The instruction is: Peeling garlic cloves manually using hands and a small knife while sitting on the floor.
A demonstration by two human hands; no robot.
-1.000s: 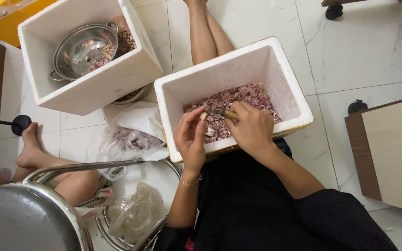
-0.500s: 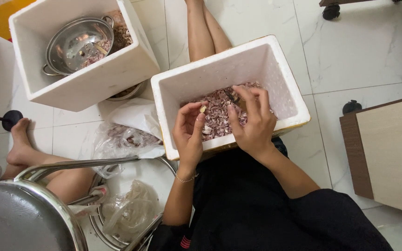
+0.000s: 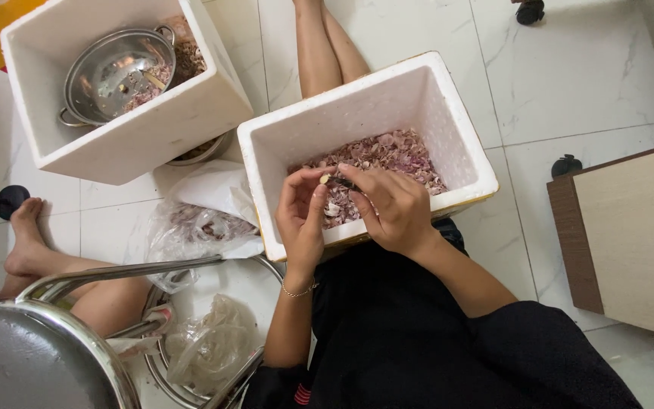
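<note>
My left hand [image 3: 300, 208] pinches a small pale clove [image 3: 325, 179] between thumb and fingertips. My right hand [image 3: 387, 204] grips a small dark-handled knife [image 3: 346, 182] whose tip meets the clove. Both hands hover over the near side of a white foam box [image 3: 459, 155] on my lap. Purple and white papery peelings [image 3: 387, 155] cover the box's floor.
A second white foam box [image 3: 138, 140] at upper left holds a metal colander [image 3: 119, 72] with peelings. A plastic bag of peelings [image 3: 191, 227] lies on the tiled floor. A metal stool [image 3: 32, 356] and a basin with clear plastic [image 3: 206, 348] sit lower left; another person's leg [image 3: 39, 254] is left. Wooden furniture [image 3: 630, 235] stands right.
My right hand has pulled back from the peelings toward my left hand, bringing the knife to the clove. The view has drifted slightly.
</note>
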